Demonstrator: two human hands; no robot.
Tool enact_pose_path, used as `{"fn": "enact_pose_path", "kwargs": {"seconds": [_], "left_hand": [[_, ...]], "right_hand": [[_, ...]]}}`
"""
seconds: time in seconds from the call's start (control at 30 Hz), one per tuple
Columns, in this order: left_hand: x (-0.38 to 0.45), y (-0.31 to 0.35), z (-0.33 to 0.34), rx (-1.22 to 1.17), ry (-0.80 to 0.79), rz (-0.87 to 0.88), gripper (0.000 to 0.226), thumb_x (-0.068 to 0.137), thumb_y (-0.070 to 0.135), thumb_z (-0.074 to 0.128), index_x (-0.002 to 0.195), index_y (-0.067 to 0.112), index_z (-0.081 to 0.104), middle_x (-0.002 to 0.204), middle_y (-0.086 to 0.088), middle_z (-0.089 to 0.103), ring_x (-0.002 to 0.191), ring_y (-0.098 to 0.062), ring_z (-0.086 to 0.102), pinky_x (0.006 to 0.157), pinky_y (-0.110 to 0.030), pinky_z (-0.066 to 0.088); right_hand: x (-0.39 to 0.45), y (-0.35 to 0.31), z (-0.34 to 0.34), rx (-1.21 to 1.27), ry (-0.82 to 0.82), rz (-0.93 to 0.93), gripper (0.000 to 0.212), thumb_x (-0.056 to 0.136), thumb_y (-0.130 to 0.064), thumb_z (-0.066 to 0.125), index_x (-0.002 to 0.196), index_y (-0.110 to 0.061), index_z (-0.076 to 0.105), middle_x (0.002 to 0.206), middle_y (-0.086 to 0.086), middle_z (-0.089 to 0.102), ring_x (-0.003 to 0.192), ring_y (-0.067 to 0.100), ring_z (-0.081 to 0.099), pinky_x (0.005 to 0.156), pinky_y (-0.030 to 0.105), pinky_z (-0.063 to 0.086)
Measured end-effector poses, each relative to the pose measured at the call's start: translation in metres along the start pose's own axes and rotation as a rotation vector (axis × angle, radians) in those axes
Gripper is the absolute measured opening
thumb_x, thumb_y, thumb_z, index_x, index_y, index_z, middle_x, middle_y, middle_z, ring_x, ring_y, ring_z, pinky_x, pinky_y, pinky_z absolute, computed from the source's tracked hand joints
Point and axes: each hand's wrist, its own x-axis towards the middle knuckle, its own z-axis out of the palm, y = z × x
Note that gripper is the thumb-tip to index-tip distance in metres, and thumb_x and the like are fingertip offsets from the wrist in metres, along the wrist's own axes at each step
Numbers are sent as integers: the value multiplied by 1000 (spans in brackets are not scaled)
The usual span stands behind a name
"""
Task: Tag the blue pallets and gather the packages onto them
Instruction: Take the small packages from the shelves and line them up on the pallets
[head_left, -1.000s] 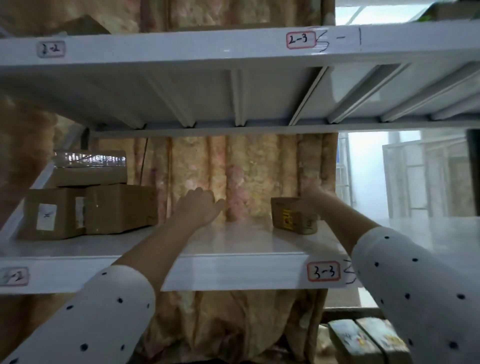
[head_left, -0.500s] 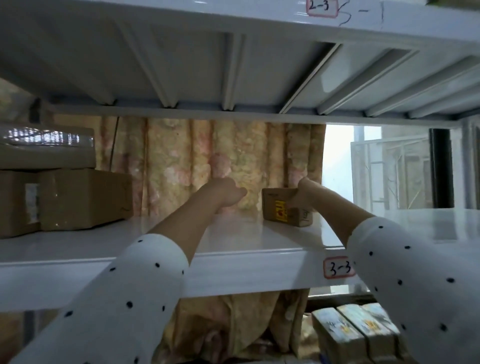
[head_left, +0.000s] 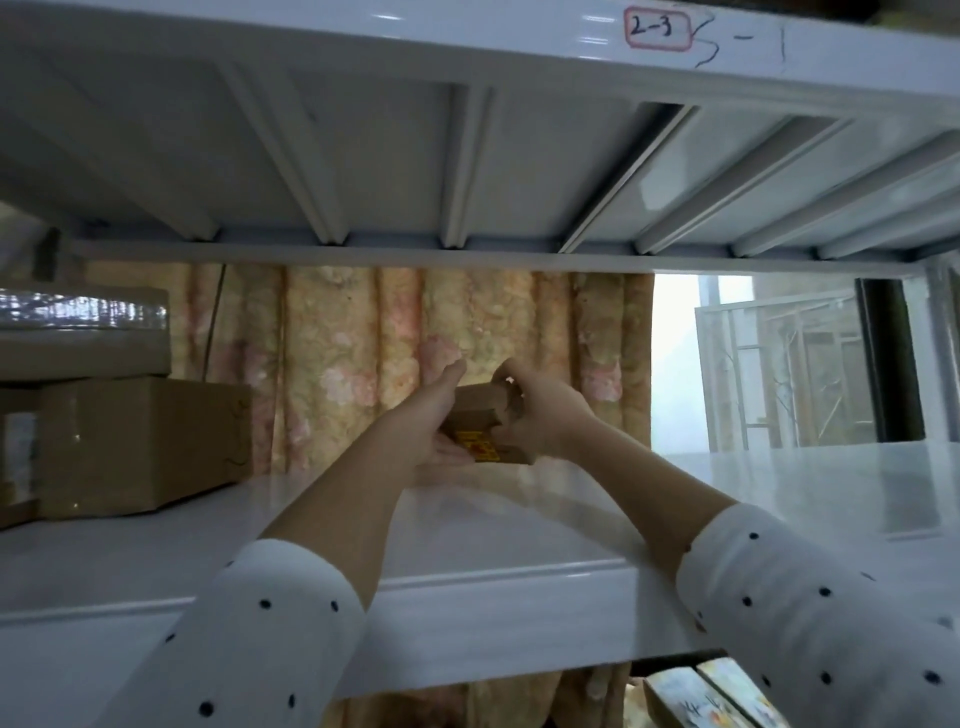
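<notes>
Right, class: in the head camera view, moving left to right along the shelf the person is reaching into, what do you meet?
Stacked cardboard boxes → left hand → small cardboard package with a yellow label, held between both hands → right hand → bare white shelf.

A small brown cardboard package with a yellow label (head_left: 480, 426) is held between the left hand (head_left: 434, 415) and the right hand (head_left: 540, 415), above the middle of the white metal shelf (head_left: 779, 488). Large brown cardboard boxes (head_left: 140, 441) are stacked at the shelf's left end. A flowered curtain (head_left: 363, 353) hangs behind.
</notes>
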Motion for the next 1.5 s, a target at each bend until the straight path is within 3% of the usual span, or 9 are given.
{"fn": "enact_pose_path", "kwargs": {"seconds": [0.13, 0.27, 0.43, 0.6, 0.9, 1.03, 1.13, 1.3, 1.5], "left_hand": [[3, -2, -4, -87, 27, -2, 54, 88, 41, 64, 127, 7, 50, 119, -18, 59, 94, -34, 65, 68, -40, 57], [4, -7, -10, -122, 66, 77, 32, 82, 10, 66, 113, 2, 59, 92, -15, 60, 82, -25, 60, 62, -37, 56], [3, -12, -16, -83, 145, 108, 41, 78, 8, 60, 118, 2, 54, 102, -19, 62, 81, -29, 62, 60, -31, 54], [-5, -9, -17, -124, 120, 118, 12, 75, 7, 47, 83, 7, 55, 77, -9, 56, 67, -25, 54, 61, -29, 44], [-13, -16, -4, 273, 44, 279, 29, 78, 12, 67, 104, 20, 58, 88, 3, 63, 80, -11, 59, 65, -23, 49], [-4, -28, 7, 402, 28, 407, 97, 37, 46, 81, 124, 20, 49, 114, -1, 62, 107, -18, 63, 90, -37, 55], [-16, -25, 10, 506, 90, 453, 125, 43, 50, 87, 145, 19, 20, 133, -4, 38, 119, -22, 49, 98, -42, 48], [-23, -22, 15, 673, 164, 505, 130, 64, 50, 82, 150, 16, -10, 146, -8, 19, 130, -28, 39, 100, -37, 41], [-13, -20, 29, 583, 126, 542, 128, 64, 49, 80, 150, 14, -7, 140, -9, 26, 125, -30, 41, 97, -41, 44]], "right_hand": [[1, 4, 3, 75, -6, -113, 56, 71, -33, 75, 119, -24, 49, 107, 2, 61, 94, 22, 60, 83, 39, 52], [-2, 9, 2, 384, -187, -76, 50, 77, -36, 77, 120, -21, 56, 109, 1, 60, 99, 17, 60, 85, 28, 51], [-5, 9, 4, 498, -133, 36, 38, 92, -31, 61, 126, -16, 56, 115, -1, 59, 102, 16, 57, 78, 22, 49], [-12, 16, -3, 655, -187, 344, 63, 89, -42, 63, 138, -10, 39, 122, 9, 56, 102, 21, 59, 76, 29, 53], [-18, 15, 4, 753, -182, 324, 60, 87, -30, 69, 132, -2, 42, 111, 12, 65, 87, 19, 67, 72, 31, 58], [-18, 17, 3, 763, -73, 308, 60, 83, -29, 73, 129, -4, 44, 116, 14, 63, 99, 25, 66, 78, 38, 59], [-21, 14, 1, 750, -12, 294, 59, 80, -32, 76, 124, -6, 46, 111, 13, 64, 91, 21, 67, 71, 35, 59], [-26, 8, 2, 650, 84, 279, 53, 79, -33, 77, 118, -13, 46, 99, 2, 62, 75, 11, 64, 52, 23, 52], [-29, 13, -8, 826, 136, 339, 39, 94, -40, 54, 117, -8, 58, 97, 14, 64, 74, 21, 62, 56, 30, 52]]}}
